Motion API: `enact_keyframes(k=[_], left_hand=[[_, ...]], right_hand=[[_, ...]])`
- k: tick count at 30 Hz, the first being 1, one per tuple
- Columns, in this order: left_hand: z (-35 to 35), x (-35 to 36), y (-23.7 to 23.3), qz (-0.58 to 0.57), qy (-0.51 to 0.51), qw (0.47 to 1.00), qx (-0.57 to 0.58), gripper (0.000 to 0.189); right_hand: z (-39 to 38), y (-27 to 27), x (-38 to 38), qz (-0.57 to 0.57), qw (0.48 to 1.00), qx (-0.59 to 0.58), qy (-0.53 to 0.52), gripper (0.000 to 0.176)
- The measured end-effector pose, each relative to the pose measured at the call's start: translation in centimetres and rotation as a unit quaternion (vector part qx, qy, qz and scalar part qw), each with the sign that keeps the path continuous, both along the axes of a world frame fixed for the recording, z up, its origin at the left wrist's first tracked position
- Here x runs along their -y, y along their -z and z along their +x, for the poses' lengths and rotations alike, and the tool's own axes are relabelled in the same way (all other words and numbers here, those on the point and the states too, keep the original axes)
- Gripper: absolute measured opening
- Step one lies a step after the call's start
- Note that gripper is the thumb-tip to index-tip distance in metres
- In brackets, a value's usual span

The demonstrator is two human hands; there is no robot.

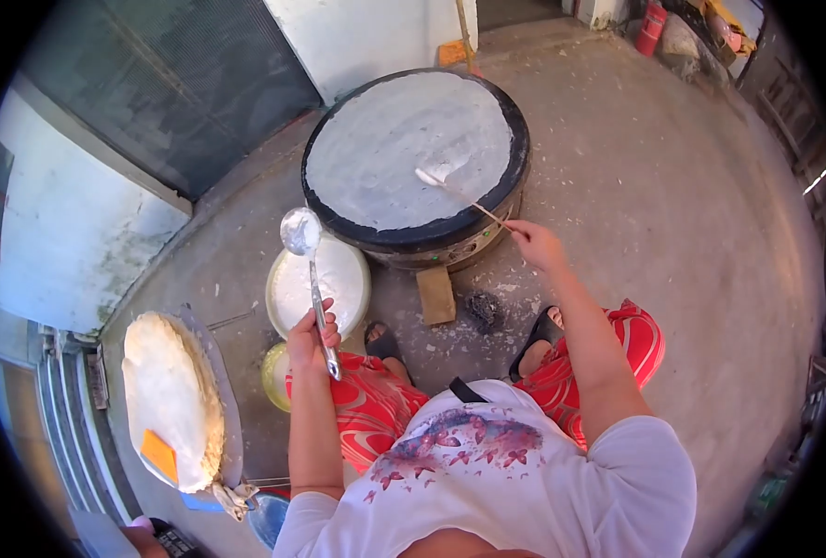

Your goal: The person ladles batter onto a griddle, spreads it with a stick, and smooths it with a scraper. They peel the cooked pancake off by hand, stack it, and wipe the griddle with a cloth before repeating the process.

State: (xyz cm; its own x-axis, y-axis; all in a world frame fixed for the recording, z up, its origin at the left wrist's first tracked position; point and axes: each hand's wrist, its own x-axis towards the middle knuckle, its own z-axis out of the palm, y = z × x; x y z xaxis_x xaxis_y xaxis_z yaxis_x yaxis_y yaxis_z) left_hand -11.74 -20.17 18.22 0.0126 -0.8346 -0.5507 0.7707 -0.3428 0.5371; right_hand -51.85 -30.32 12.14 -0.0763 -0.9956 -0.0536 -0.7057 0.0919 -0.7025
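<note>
My left hand is closed round the handle of a metal ladle, whose batter-coated bowl hangs over a basin of white batter. With my right hand I grip a thin wooden stick. Its far end, coated in white batter, touches the pale layer spread over a large round griddle. The griddle has a dark rim and a patterned base. At the left lies a tall stack of thin round flatbreads with an orange scraper on top.
A brown block and a dark scouring clump lie on the floor before the griddle. A yellow-green bowl is partly behind my left forearm. A red cylinder stands at the upper right. White walls and a dark door are at the upper left.
</note>
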Motion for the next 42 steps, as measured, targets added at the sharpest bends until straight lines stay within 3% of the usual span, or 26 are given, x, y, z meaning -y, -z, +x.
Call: enact_keyframes(k=[2, 4, 5, 8, 10, 11, 13, 16, 19, 23, 25, 28, 29, 30, 31, 33, 34, 35, 36, 37, 38, 40, 41, 42], left_hand=[[-0.7, -0.1, -0.6, -0.01, 0.013, 0.999, 0.036, 0.03], [-1.9, -0.3, -1.0, -0.013, 0.025, 0.997, 0.07, 0.03], [-2.6, -0.1, -1.3, -0.01, 0.037, 0.995, 0.091, 0.029], [-5.0, 1.2, -2.4, -0.004, 0.065, 0.99, 0.125, 0.024], [-6.4, 2.0, -2.5, 0.001, 0.079, 0.985, 0.154, 0.022], [-6.9, 2.3, -2.4, 0.003, 0.082, 0.984, 0.155, 0.021], [-7.6, 3.0, -1.7, 0.002, 0.091, 0.979, 0.18, 0.02], [-8.9, 3.8, -1.2, -0.013, 0.106, 0.962, 0.252, 0.021], [-9.7, 5.1, 0.1, -0.024, 0.124, 0.949, 0.29, 0.018], [-10.2, 6.5, 2.2, -0.017, 0.118, 0.938, 0.326, 0.019], [-11.2, 6.9, 1.8, -0.01, 0.109, 0.924, 0.367, 0.018], [-11.9, 8.0, 3.2, -0.009, 0.118, 0.905, 0.408, 0.019], [-12.1, 8.3, 3.6, -0.001, 0.13, 0.904, 0.407, 0.019], [-12.3, 8.1, 3.4, -0.002, 0.129, 0.904, 0.407, 0.019], [-12.5, 7.9, 2.9, 0.01, 0.118, 0.93, 0.349, 0.02], [-11.9, 7.8, 2.2, 0.022, 0.107, 0.951, 0.289, 0.021], [-10.6, 8.0, 1.8, 0.037, 0.099, 0.992, 0.07, 0.022], [-9.4, 8.0, 1.6, 0.052, 0.087, 0.983, -0.153, 0.026], [-8.6, 7.7, 1.1, 0.053, 0.087, 0.983, -0.153, 0.026], [-7.9, 7.2, 0.3, 0.011, 0.1, 0.938, -0.332, 0.029], [-7.4, 6.6, -0.4, -0.034, 0.108, 0.859, -0.499, 0.034], [-6.8, 5.7, -1.9, -0.072, 0.109, 0.838, -0.53, 0.036], [-6.4, 5.4, -2.6, -0.11, 0.113, 0.815, -0.558, 0.038], [-5.9, 5.2, -3.4, -0.112, 0.113, 0.814, -0.558, 0.038]], right_hand=[[-1.0, 0.2, -0.2, 0.025, 0.999, 0.027, -0.013, 0.028], [-1.1, 1.7, -0.4, -0.009, 0.992, 0.045, 0.118, 0.026], [-0.3, 2.8, -0.7, -0.008, 0.992, 0.045, 0.117, 0.026], [4.2, 3.2, -1.9, 0.023, 0.996, 0.06, 0.054, 0.027], [5.3, 4.5, -1.8, -0.154, 0.986, 0.054, -0.034, 0.028], [5.0, 4.8, -1.9, -0.158, 0.985, 0.054, -0.034, 0.028], [4.9, 2.6, -2.6, 0.065, 0.951, 0.275, 0.125, 0.029], [6.9, 6.0, -4.1, -0.027, 0.971, 0.192, 0.136, 0.029], [10.2, 5.1, -4.7, 0.021, 0.972, 0.222, 0.067, 0.03], [10.1, 3.5, -4.6, 0.048, 0.953, 0.294, 0.054, 0.031], [10.0, 4.6, -4.7, 0.03, 0.967, 0.231, 0.101, 0.03], [12.7, 6.9, -5.1, -0.048, 0.972, 0.219, 0.072, 0.031], [13.4, 6.9, -5.1, -0.048, 0.972, 0.219, 0.071, 0.031], [14.1, 5.4, -5.3, 0.042, 0.956, 0.283, 0.07, 0.031], [14.4, 4.3, -5.4, 0.13, 0.927, 0.344, 0.069, 0.031], [13.9, 3.8, -5.6, 0.079, 0.936, 0.339, 0.059, 0.03], [13.5, 3.2, -5.6, 0.028, 0.941, 0.333, 0.05, 0.03], [12.8, 2.5, -5.7, 0.028, 0.941, 0.333, 0.05, 0.03], [12.1, 1.1, -5.7, 0.003, 0.931, 0.359, 0.063, 0.03], [11.4, 0.4, -5.5, -0.02, 0.92, 0.384, 0.074, 0.03], [10.8, 0.5, -5.1, -0.018, 0.921, 0.383, 0.073, 0.03], [9.2, 1.4, -4.0, -0.026, 0.945, 0.288, 0.154, 0.032], [8.9, 7.4, -2.0, -0.238, 0.937, 0.203, 0.153, 0.03], [9.3, 6.1, -3.1, -0.151, 0.967, 0.159, 0.129, 0.029]])
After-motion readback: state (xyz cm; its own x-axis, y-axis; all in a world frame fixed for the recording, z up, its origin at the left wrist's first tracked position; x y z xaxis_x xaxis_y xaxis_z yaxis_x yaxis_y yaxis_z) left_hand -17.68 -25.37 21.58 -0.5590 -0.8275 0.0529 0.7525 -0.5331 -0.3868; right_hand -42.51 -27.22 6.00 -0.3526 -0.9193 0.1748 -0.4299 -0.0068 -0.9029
